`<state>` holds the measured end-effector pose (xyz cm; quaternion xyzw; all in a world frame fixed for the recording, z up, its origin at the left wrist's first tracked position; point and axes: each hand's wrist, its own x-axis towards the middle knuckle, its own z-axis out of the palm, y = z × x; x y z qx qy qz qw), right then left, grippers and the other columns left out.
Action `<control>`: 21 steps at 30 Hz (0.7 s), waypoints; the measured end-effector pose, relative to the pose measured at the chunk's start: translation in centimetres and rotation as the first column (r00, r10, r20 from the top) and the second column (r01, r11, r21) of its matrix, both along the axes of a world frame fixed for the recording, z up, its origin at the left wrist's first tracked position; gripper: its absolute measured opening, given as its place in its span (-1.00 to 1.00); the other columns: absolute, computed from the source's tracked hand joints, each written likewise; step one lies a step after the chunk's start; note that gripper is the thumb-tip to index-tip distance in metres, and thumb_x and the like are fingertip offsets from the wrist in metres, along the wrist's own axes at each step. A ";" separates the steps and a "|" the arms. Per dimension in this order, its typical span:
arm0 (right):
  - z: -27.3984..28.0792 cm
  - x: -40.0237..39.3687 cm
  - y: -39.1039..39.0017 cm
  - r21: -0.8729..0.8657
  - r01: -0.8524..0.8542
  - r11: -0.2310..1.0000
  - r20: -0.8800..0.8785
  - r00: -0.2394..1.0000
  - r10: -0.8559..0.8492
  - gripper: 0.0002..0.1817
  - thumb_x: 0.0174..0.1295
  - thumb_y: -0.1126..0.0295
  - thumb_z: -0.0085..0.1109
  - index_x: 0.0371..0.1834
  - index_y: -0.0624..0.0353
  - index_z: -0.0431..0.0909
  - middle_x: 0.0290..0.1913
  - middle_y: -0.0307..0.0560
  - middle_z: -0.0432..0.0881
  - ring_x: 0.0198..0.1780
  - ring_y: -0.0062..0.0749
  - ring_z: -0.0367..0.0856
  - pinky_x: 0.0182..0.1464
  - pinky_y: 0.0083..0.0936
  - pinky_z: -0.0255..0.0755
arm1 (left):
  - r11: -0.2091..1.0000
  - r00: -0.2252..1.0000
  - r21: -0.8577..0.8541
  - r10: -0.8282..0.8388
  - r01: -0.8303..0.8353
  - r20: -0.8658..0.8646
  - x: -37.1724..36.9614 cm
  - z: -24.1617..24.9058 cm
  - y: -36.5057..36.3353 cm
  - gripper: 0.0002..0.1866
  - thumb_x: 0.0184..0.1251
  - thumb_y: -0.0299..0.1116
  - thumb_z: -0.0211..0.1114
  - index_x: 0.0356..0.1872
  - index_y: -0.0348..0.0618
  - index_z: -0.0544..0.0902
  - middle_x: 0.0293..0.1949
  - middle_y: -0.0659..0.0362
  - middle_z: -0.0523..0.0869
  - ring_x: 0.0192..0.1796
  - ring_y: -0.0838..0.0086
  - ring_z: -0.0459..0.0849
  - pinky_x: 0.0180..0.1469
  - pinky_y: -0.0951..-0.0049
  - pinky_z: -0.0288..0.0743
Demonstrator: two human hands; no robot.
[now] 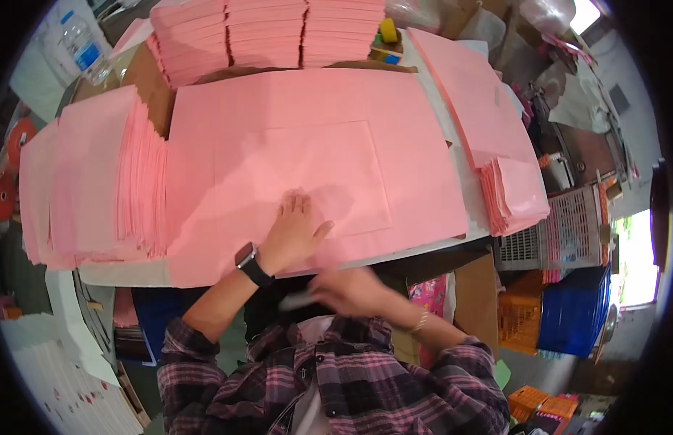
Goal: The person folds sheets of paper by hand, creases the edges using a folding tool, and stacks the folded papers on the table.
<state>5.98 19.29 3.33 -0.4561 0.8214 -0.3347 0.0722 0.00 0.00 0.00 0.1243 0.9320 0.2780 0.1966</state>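
My left hand lies flat, fingers together, on a smaller pink sheet that rests on a large pink sheet covering the table. A black watch sits on that wrist. My right hand is blurred below the table's front edge, close to my chest, and seems to hold a small pale object; what it is cannot be made out.
Stacks of pink sheets stand at the left, along the back and at the right. A water bottle is at the far left, a yellow tape roll at the back. Crates sit to the right.
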 end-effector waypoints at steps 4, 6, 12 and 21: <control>3.5 -5.8 5.2 0.253 0.344 0.904 -0.223 0.930 -0.291 -0.61 0.03 0.29 0.37 -0.05 0.05 0.56 -0.18 -0.13 0.60 -0.18 -0.14 0.65 -0.23 -0.30 0.58 | 0.991 0.931 0.019 0.128 -0.129 -0.343 2.6 -0.2 -0.5 0.04 0.23 0.12 0.29 0.41 -0.60 0.06 0.47 -0.40 0.02 0.54 -0.25 -0.09 0.53 -0.13 -0.19; 3.4 -7.6 7.3 0.311 0.282 0.908 -0.318 0.931 -0.181 -0.60 0.02 0.29 0.37 -0.05 0.06 0.55 -0.20 -0.14 0.60 -0.20 -0.18 0.65 -0.26 -0.32 0.58 | 0.991 0.919 0.051 0.135 -0.125 -0.369 3.0 0.2 0.4 0.02 0.22 0.08 0.30 0.41 -0.60 0.06 0.47 -0.41 0.01 0.54 -0.26 -0.10 0.53 -0.13 -0.18; 0.7 -9.7 8.8 0.547 0.203 0.812 -0.592 0.779 0.205 -0.59 -0.05 0.29 0.38 -0.10 0.08 0.50 -0.32 -0.18 0.60 -0.27 -0.32 0.65 -0.37 -0.38 0.56 | 0.986 0.873 0.071 0.166 -0.151 -0.458 3.6 0.6 0.6 0.03 0.21 0.06 0.33 0.43 -0.56 0.05 0.45 -0.41 0.03 0.51 -0.30 -0.06 0.53 -0.13 -0.17; 5.5 -2.7 3.0 0.343 -0.018 0.939 0.464 0.872 -0.153 -0.80 0.14 0.51 0.26 -0.18 0.15 0.49 -0.36 -0.18 0.67 -0.34 -0.48 0.65 -0.38 -0.51 0.48 | 0.940 0.808 -0.284 -0.315 0.191 -0.498 8.2 0.7 -2.6 -0.44 0.25 -0.21 0.24 0.22 -0.31 0.47 0.31 -0.05 0.47 0.41 0.15 0.36 0.44 0.17 0.20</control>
